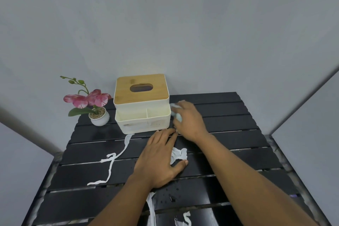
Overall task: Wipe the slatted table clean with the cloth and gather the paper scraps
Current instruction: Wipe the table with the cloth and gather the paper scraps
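Observation:
My right hand [189, 121] presses a pale blue cloth [177, 113] onto the black slatted table [238, 124], just right of the tissue box. My left hand [159, 158] lies flat mid-table, its fingers spread over a crumpled white paper scrap [178, 154]. A long twisted paper strip [113, 159] runs from the box's front edge down to the left. More white scraps [185, 219] and a strip [151, 207] lie at the near edge, partly under my left forearm.
A white tissue box with a wooden lid [141, 102] and front compartments stands at the back centre. A small potted pink orchid [95, 108] sits to its left. Grey walls close in behind and on both sides. Small dark specks [172, 198] dot the near slats.

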The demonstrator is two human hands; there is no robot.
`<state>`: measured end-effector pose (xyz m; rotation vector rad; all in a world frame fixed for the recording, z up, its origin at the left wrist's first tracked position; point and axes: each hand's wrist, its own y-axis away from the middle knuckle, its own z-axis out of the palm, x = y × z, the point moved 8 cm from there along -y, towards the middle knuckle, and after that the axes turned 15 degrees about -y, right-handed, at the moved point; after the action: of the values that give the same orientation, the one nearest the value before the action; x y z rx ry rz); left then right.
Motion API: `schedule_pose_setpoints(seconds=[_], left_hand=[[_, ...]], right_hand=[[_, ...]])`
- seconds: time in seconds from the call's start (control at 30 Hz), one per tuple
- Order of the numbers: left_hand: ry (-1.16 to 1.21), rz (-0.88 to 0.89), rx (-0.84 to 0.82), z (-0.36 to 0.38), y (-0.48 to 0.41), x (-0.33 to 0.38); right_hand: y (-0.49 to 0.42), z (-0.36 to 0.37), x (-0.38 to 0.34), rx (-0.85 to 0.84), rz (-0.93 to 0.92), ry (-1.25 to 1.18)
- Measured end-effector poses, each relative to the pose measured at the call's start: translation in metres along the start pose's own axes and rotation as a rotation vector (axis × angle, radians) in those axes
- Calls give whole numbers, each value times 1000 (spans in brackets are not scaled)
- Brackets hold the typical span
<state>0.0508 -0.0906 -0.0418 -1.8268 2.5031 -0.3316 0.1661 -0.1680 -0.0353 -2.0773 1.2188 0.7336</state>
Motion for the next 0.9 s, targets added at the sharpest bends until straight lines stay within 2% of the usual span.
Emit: schedule_pose_setpoints(seconds=[0.1,0.2,0.27,0.33,0.47,0.6,0.67,0.77,0.83,0.9], left_hand=[[2,-5,-5,-2,1,1],[-3,-8,-7,1,1,-1],[-7,-12,-4,1,1,-2],[-7,-9,-3,1,1,-2],[10,3,-9,1,1,-1],[106,23,74,-13,6,1],[160,-49,190,-33,15,-15],[70,-230,363,-64,24,-63],[-5,-339,342,-74,23,-96],[-29,-392,242,-73,17,-120]], right_hand=[[24,-22,18,47,11,-15],[28,-74,62,291,201,110],[19,-91,81,382,330,125],[4,-84,81,351,343,121],[-6,-44,43,171,195,74],[25,-13,10,126,109,61],[44,-5,-1,130,102,66],[60,-3,-11,172,64,32],[62,-4,-14,179,53,16],[61,-7,-15,187,55,2]])
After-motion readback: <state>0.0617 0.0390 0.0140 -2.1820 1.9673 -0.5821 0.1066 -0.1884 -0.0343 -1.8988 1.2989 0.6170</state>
